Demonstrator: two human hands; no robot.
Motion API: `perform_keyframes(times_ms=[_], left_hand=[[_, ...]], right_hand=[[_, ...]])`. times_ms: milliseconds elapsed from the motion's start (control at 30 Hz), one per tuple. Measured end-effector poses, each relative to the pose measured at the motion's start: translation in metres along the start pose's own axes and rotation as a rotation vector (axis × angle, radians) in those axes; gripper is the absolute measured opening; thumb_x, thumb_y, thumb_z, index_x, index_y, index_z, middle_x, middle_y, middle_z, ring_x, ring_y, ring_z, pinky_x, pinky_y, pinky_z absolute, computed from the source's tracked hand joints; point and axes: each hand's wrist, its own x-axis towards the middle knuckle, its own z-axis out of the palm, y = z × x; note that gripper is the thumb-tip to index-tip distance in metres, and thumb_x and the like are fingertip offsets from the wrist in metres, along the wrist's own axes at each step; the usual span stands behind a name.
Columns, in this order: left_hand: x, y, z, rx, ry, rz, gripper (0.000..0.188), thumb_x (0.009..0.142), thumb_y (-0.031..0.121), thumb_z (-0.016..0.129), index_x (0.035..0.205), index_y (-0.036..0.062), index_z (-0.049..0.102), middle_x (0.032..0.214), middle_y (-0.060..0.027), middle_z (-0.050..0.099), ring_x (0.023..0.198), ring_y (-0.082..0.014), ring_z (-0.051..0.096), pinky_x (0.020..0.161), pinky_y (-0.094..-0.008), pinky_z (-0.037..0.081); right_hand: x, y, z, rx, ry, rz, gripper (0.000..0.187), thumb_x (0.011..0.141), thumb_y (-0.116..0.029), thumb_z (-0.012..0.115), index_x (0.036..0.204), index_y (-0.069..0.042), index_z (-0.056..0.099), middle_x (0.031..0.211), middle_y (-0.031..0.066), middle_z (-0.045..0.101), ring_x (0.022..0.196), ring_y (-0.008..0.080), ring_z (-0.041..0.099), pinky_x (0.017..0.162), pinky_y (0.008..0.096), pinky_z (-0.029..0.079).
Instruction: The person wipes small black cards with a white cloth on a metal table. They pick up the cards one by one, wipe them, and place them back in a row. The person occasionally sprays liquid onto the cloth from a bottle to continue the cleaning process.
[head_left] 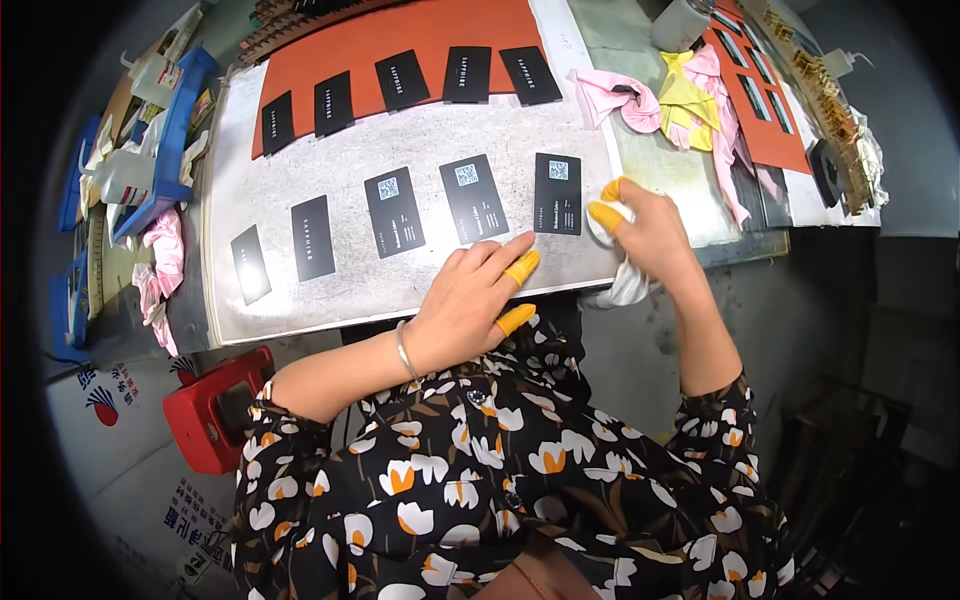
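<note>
My left hand [465, 300], with yellow finger cots on two fingers, lies on the board with its fingers stretched out. Its fingertips are close to the lower left corner of a black card [557, 195] that bears a square code. Just right of that card, my right hand [650, 232] pinches a white cloth [628, 285] between yellow-capped finger and thumb. The cloth hangs down over the board's near edge. Further left in the near row lie another coded card [475, 198], a third coded card [395, 212], a black card with lettering [316, 238] and a glossy one [251, 265].
Several black cards [403, 80] rest along an orange sheet [420, 35] at the back of the pale board [335, 170]. Pink cloth [618, 98] and yellow cloth [690, 105] lie at right. Blue trays [178, 140] with bottles stand at left; a red stool [205, 415] is below.
</note>
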Motion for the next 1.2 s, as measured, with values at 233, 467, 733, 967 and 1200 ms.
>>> perform_keyframes(times_ms=[233,467,733,967,1200], left_hand=[[0.006,0.000,0.000,0.045,-0.019,0.007,0.053,0.064,0.013,0.068,0.111,-0.0020,0.050,0.129,-0.0106,0.041,0.098,-0.0276,0.044,0.081,-0.0360,0.038],[0.007,-0.002,0.002,0.078,-0.023,0.003,0.053,0.065,0.017,0.068,0.112,-0.0007,0.050,0.128,-0.0099,0.043,0.098,-0.0263,0.044,0.080,-0.0349,0.037],[0.003,-0.006,0.010,0.176,-0.048,0.025,0.057,0.067,0.027,0.068,0.114,0.0002,0.050,0.130,-0.0095,0.042,0.099,-0.0236,0.045,0.078,-0.0327,0.036],[-0.001,-0.005,0.012,0.152,-0.030,0.011,0.052,0.066,0.019,0.066,0.112,-0.0003,0.052,0.131,-0.0102,0.042,0.100,-0.0231,0.044,0.081,-0.0317,0.035],[-0.023,-0.015,0.000,0.049,0.015,0.015,0.052,0.072,0.027,0.065,0.114,0.0010,0.051,0.129,-0.0093,0.043,0.105,-0.0257,0.045,0.084,-0.0360,0.036]], right_hand=[[0.047,-0.016,0.000,-0.216,-0.029,0.005,0.032,0.079,-0.034,0.056,0.089,-0.004,0.059,0.076,0.0200,0.062,0.075,0.0382,0.059,0.067,0.0458,0.045],[0.063,-0.020,0.008,-0.251,-0.074,-0.014,0.032,0.079,-0.033,0.057,0.091,-0.004,0.060,0.079,0.0182,0.063,0.078,0.0359,0.060,0.068,0.0447,0.046],[0.083,-0.032,0.026,-0.270,-0.046,0.013,0.035,0.075,-0.030,0.059,0.090,0.001,0.061,0.082,0.0226,0.063,0.079,0.0376,0.060,0.071,0.0446,0.046],[0.049,-0.039,0.039,-0.307,0.005,0.018,0.030,0.075,-0.028,0.061,0.085,0.000,0.059,0.071,0.0233,0.061,0.070,0.0385,0.061,0.063,0.0458,0.047],[0.004,-0.045,0.043,-0.287,-0.037,0.025,0.029,0.076,-0.028,0.061,0.082,0.000,0.056,0.064,0.0220,0.060,0.063,0.0383,0.060,0.058,0.0458,0.046]])
